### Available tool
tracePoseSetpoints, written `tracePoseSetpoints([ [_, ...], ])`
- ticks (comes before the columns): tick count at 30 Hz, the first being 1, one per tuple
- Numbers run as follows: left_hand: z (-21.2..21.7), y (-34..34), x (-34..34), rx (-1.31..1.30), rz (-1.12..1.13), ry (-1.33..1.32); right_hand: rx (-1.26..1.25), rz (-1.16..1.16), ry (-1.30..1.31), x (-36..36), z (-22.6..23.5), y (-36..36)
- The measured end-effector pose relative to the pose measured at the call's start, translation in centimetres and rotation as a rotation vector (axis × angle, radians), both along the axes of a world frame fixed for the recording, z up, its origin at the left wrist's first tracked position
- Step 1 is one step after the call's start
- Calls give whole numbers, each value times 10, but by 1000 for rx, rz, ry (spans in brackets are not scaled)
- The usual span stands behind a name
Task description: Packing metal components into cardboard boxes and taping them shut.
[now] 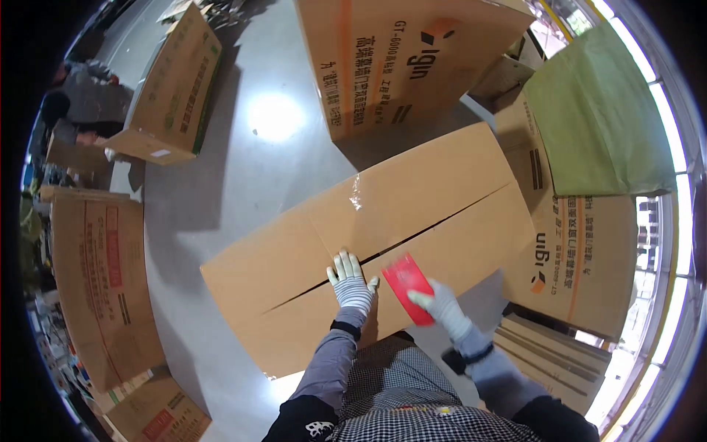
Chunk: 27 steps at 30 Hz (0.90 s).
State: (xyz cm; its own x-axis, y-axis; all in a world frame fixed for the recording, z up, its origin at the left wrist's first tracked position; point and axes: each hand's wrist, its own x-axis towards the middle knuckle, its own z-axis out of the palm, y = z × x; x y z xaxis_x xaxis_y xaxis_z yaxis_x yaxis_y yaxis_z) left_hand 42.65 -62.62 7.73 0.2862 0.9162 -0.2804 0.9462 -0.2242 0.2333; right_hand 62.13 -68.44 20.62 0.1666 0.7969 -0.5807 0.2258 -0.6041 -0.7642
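Note:
A large brown cardboard box (317, 221) lies in front of me with its top flaps folded together, a narrow dark gap running along the seam. A short shiny strip of clear tape (356, 193) sticks to its far flap. My left hand (350, 282), in a pale glove, rests flat on the seam with its fingers stretched out and the thumb apart. Over the near flap my right hand (442, 306), also gloved, grips a red, flat, rectangular object (409, 286). That hand and the red object are slightly blurred, and its exact kind cannot be made out.
A tall printed carton (412, 66) stands beyond the box. More cartons (582, 265) stand at the right, with a green cover (600, 118) over them. Flattened cardboard (552, 353) is stacked near my right. Cartons (103, 287) line the left, where another person (96, 96) handles a box.

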Motion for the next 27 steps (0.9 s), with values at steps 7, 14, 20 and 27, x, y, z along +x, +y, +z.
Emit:
tracePoseSetpoints([
  [7,22,-10,16,-20,-28,-8,-532,-310,-53,37,-111,-264],
  [14,10,3,25,37,20,-32,-403,768,-632,49,-404,-142],
  [20,31,27,23,-17,46,-13,-162,790,-682,63,-426,-95],
  [27,40,10,-22,-52,-83,-116,-281,761,-370,28,-337,-150],
])
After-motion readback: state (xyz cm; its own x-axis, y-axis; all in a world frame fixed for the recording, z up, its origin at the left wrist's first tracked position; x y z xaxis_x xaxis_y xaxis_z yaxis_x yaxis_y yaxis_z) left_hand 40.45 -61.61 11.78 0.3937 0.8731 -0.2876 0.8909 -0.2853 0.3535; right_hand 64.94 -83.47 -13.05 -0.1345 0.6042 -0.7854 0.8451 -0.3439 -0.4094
